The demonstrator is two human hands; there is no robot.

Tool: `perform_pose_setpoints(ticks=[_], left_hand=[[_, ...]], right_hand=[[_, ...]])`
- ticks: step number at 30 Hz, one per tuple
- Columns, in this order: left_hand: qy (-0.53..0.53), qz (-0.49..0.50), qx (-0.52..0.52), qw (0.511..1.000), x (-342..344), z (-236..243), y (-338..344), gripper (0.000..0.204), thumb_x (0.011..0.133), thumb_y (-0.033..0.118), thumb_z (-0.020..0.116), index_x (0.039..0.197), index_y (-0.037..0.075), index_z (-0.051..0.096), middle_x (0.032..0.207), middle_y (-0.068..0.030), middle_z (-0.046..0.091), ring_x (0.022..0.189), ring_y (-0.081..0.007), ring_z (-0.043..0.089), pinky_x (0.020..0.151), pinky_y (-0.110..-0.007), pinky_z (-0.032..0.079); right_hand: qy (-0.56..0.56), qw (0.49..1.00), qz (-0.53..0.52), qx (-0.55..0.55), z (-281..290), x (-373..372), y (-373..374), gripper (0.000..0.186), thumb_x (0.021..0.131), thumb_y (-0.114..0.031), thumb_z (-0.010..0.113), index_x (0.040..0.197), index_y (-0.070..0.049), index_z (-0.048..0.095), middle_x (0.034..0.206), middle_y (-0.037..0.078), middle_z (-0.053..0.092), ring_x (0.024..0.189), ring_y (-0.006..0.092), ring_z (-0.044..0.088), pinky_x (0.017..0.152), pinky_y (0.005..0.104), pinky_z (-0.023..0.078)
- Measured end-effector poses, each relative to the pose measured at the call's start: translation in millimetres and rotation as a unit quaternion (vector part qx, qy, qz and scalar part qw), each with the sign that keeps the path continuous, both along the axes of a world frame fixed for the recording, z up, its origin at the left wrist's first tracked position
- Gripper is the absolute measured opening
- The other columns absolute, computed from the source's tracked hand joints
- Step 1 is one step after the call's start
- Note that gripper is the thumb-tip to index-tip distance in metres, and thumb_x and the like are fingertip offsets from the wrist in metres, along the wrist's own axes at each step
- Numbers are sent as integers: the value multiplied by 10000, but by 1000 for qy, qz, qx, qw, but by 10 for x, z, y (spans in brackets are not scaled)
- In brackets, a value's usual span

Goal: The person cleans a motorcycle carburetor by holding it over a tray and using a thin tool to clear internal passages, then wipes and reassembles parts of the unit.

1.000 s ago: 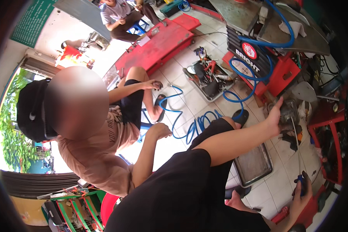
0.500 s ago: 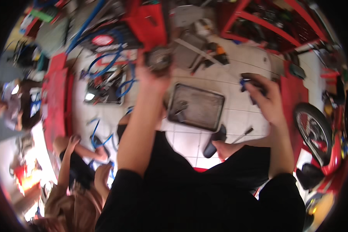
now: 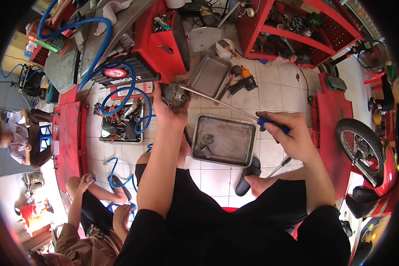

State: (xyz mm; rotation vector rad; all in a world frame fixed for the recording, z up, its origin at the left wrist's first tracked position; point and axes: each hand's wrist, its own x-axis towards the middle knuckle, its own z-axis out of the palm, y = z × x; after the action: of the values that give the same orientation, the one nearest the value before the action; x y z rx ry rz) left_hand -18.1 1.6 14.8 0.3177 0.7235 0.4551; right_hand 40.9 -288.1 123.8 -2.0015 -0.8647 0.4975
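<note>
My left hand (image 3: 170, 116) is closed around a greasy grey metal machine part (image 3: 176, 95) with a round hub facing right. In my right hand (image 3: 290, 133) is a long screwdriver (image 3: 221, 104), gripped by its blue handle. Its shaft slants up and left, and the tip reaches the metal part near its upper edge; whether it touches, I cannot tell. Below, on the floor between my legs, lies a metal tray (image 3: 230, 142) holding a small toothed metal piece (image 3: 208, 139) and a short cylinder (image 3: 206, 152).
Beyond stands an empty tray (image 3: 212, 75), beside a yellow-and-black power tool (image 3: 244, 82). Left is an open case of tools (image 3: 119, 122) under a coiled blue hose (image 3: 133, 80). A person (image 3: 84, 221) sits at lower left. A motorcycle wheel (image 3: 361, 148) is at right.
My right hand has moved down and slightly left, and the screwdriver shaft now reaches the metal part. The part in my left hand sits lower and is turned to show its hub.
</note>
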Motion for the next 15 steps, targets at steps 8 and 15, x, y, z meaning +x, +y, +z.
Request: perform_pose_setpoints(ticks=[8,15], left_hand=[[-15,0,-2,1000,15,-87,-41,426,1007,471,443,1226,123,552,1165,-95,644,1078,-269,624,994,-483,489],[-5,1,19,1000,-21,-75,-49,391,1005,461,445,1217,146,539,1121,-80,641,1013,-259,632,891,-461,523]], right_hand=[[0,1000,-12,-6,-112,37,-32,254,895,-68,646,1119,47,664,924,221,700,800,272,708,737,306,525],[-12,1000,-6,0,-109,-18,1,239,873,-43,659,1095,45,677,916,224,700,784,283,704,724,311,526]])
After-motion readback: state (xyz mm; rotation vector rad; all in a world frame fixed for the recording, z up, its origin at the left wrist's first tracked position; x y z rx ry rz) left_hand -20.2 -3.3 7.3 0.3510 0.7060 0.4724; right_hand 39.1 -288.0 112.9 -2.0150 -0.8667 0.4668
